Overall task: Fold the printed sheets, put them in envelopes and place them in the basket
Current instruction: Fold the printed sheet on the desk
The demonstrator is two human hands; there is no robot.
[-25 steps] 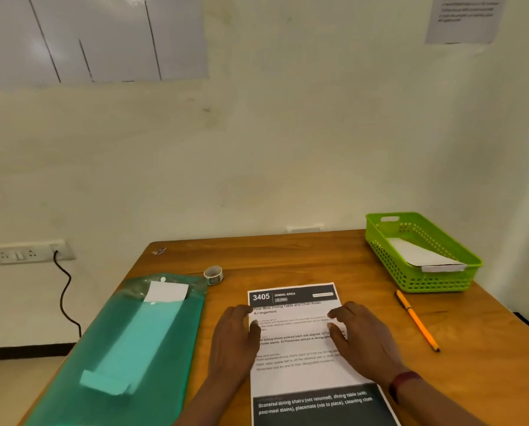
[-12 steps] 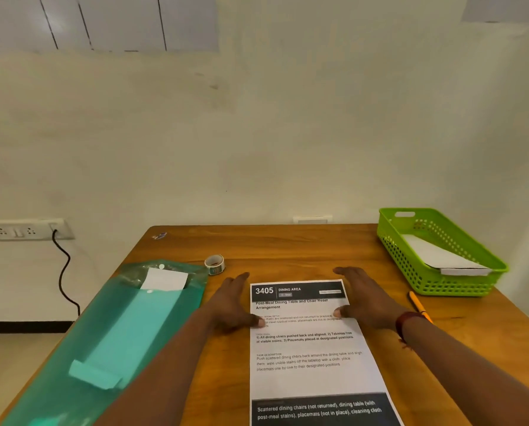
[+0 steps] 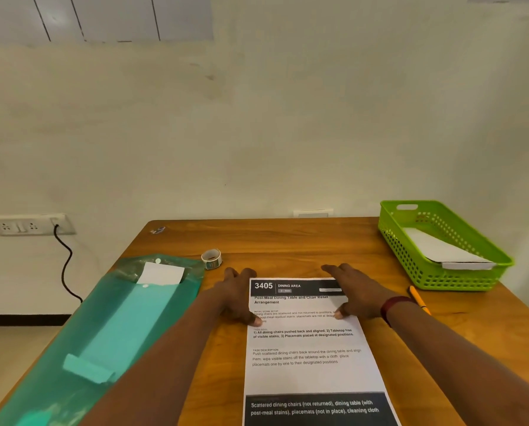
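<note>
Head view, printed sheet [image 3: 309, 358] lengthwise, top away

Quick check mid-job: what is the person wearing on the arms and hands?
The left forearm and right forearm are bare, with no sleeves in view. The left hand and right hand wear no gloves, and no rings show. The only item worn is a dark red band around the right wrist.

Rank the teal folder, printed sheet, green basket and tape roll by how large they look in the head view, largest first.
1. teal folder
2. printed sheet
3. green basket
4. tape roll
The folder and sheet lie nearest the camera, which inflates them.
</note>
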